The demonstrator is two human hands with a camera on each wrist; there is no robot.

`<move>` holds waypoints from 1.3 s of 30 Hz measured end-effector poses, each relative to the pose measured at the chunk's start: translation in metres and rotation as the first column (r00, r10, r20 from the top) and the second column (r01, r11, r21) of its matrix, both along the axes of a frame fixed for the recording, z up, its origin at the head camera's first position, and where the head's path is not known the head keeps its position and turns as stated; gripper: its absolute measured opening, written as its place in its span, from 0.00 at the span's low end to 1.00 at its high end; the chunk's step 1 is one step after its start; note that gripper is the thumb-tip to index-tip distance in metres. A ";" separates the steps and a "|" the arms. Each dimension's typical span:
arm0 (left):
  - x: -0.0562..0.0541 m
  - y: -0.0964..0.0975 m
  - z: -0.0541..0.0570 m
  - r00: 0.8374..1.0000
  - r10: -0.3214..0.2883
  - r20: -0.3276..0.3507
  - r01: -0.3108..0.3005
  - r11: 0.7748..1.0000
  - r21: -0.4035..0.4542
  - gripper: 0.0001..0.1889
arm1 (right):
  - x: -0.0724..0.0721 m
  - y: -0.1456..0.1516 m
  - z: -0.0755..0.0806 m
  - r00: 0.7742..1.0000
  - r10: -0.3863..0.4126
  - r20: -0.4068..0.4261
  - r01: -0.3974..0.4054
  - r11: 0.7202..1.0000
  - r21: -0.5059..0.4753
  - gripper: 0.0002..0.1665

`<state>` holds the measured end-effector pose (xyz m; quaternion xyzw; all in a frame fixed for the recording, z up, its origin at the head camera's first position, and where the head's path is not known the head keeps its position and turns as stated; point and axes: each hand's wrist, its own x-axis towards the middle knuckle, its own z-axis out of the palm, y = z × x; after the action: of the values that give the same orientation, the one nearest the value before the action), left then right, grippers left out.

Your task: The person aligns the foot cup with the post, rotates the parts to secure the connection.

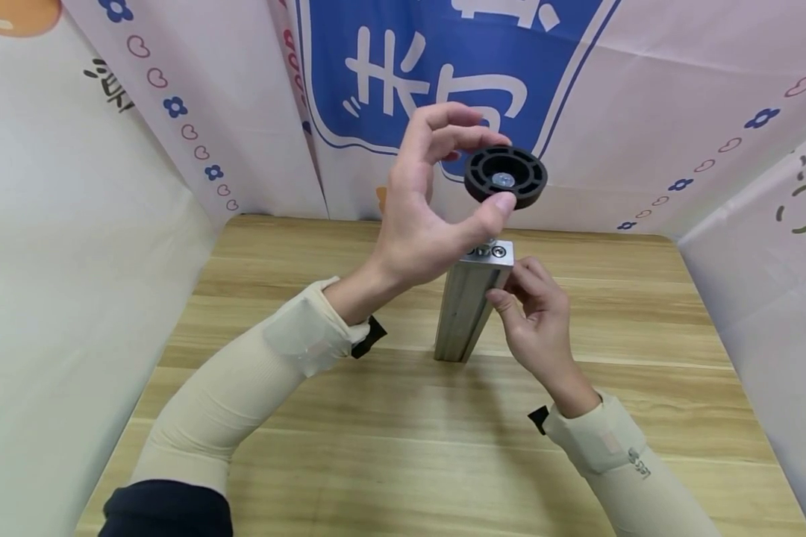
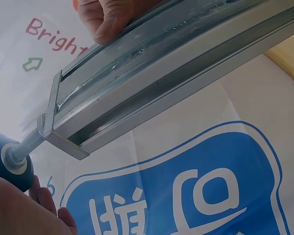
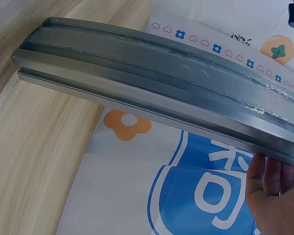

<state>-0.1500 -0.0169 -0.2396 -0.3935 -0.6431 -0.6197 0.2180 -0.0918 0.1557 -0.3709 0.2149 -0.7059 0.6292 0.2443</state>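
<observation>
My left hand (image 1: 419, 224) pinches a black round levelling foot (image 1: 536, 185) at its rim, thumb on the near side and fingers on the far side. A threaded rod (image 2: 30, 143) runs from the foot into the end plate (image 2: 66, 147) of an aluminium profile (image 1: 465, 309). This long grooved bar stands roughly upright, its lower end at the tabletop. Close under the plate, my right hand (image 1: 540, 313) grips the bar's side between thumb and fingers. In the right wrist view, fingers (image 3: 272, 176) lie along the bar's edge.
Wooden tabletop (image 1: 349, 447) lies beneath both arms. A printed cloth (image 1: 645, 89) with a blue panel hangs close behind the bar, and white cloth sides (image 1: 54, 261) flank the table. Small black pieces (image 1: 369, 337) stick out at both wrists.
</observation>
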 end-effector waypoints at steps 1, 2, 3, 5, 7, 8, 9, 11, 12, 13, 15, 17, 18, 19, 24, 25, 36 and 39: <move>0.000 0.000 0.000 1.000 -0.007 0.003 0.007 1.000 0.001 0.32 | 0.000 0.000 0.000 1.000 -0.002 0.003 0.002 1.000 0.002 0.19; 0.000 0.001 0.000 1.000 -0.017 0.007 0.017 1.000 0.005 0.32 | 0.001 0.000 0.001 1.000 -0.005 0.006 0.005 1.000 0.004 0.19; 0.001 0.001 0.000 1.000 -0.028 0.011 0.028 1.000 0.009 0.31 | 0.001 -0.001 0.001 1.000 -0.006 0.009 0.006 1.000 0.006 0.19; 0.002 0.002 0.000 0.999 -0.050 0.021 0.050 0.999 0.014 0.32 | 0.001 -0.001 0.002 1.000 -0.008 0.013 0.008 1.000 0.007 0.19; 0.003 0.002 0.000 0.996 -0.079 0.044 0.078 0.997 0.017 0.32 | 0.001 -0.001 0.002 1.000 -0.010 0.016 0.009 1.000 0.008 0.19; 0.003 0.002 0.000 0.994 -0.091 0.054 0.090 0.996 0.017 0.32 | 0.001 -0.001 0.002 1.000 -0.011 0.019 0.011 1.000 0.009 0.19; 0.004 0.002 0.000 0.993 -0.102 0.061 0.101 0.995 0.017 0.32 | 0.001 -0.001 0.002 1.000 -0.012 0.021 0.012 1.000 0.011 0.19; 0.005 0.001 0.001 0.988 -0.129 0.083 0.128 0.992 0.021 0.31 | 0.001 -0.001 0.002 1.000 -0.015 0.025 0.014 1.000 0.015 0.19; 0.005 0.001 0.001 0.985 -0.144 0.095 0.142 0.990 0.026 0.30 | 0.001 -0.001 0.002 1.000 -0.016 0.027 0.015 1.000 0.016 0.19; 0.005 0.001 0.001 0.982 -0.159 0.103 0.157 0.987 0.032 0.30 | 0.001 -0.001 0.002 0.999 -0.017 0.029 0.016 1.000 0.018 0.19; 0.005 0.001 0.001 0.978 -0.177 0.107 0.174 0.984 0.039 0.29 | 0.001 0.000 0.002 0.999 -0.019 0.030 0.018 1.000 0.021 0.19; 0.005 0.002 0.001 0.982 -0.163 0.093 0.161 0.986 0.030 0.30 | 0.001 0.000 0.002 0.999 -0.018 0.029 0.018 1.000 0.020 0.19; 0.004 0.002 0.001 0.987 -0.143 0.078 0.141 0.990 0.020 0.31 | 0.001 0.000 0.002 0.999 -0.017 0.027 0.017 1.000 0.018 0.19; 0.004 0.002 0.000 0.991 -0.116 0.062 0.116 0.993 0.008 0.31 | 0.001 0.000 0.001 1.000 -0.016 0.024 0.015 1.000 0.016 0.19; 0.004 0.002 0.001 1.000 0.017 0.012 -0.016 1.000 -0.027 0.34 | 0.001 0.000 0.000 1.000 -0.007 0.007 0.007 1.000 0.005 0.19; 0.004 0.002 0.001 0.999 0.034 0.010 -0.033 0.999 -0.029 0.34 | 0.001 0.000 0.000 1.000 -0.005 0.005 0.005 1.000 0.005 0.18; 0.008 0.003 0.002 0.989 0.147 0.014 -0.146 0.988 -0.052 0.39 | 0.000 0.000 -0.001 1.000 0.008 -0.007 -0.009 1.000 -0.005 0.19; 0.008 0.003 0.002 0.990 0.142 0.021 -0.141 0.989 -0.054 0.38 | 0.000 0.000 -0.001 1.000 0.003 -0.002 -0.003 1.000 0.002 0.19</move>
<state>-0.1419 -0.0136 -0.2379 -0.3448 -0.6882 -0.5903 0.2428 -0.0914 0.1559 -0.3720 0.2170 -0.7060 0.6286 0.2436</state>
